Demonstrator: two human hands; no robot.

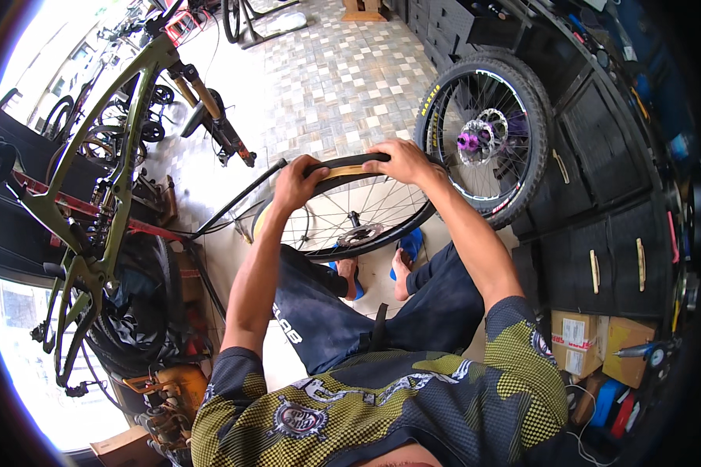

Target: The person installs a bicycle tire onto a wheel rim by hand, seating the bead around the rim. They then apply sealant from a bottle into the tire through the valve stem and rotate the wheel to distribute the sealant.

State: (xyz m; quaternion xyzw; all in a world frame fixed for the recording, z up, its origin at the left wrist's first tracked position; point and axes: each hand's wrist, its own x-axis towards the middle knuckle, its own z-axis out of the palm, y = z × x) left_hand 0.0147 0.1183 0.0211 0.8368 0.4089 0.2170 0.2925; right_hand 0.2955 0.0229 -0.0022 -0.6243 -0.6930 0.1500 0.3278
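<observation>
A spoked bicycle wheel (357, 221) with a black rim and a disc rotor stands tilted between my legs. My left hand (294, 183) curls over its far edge, thumb pressed on the black tyre. To the right, my right hand (402, 162) grips the same edge, its thumb side turned toward the left hand. Between the two hands shows a tan strip (346, 171) along the tyre; I cannot tell whether it is the sidewall or tape. Most fingertips are hidden behind the edge.
Two knobby-tyred wheels (487, 140), one with a purple hub, lean against black cabinets (592, 257) at right. A green bike frame (125, 156) hangs at left beside a black hose (237, 198). Cardboard boxes (575, 342) sit lower right. Blue sandals (413, 245) are under the wheel.
</observation>
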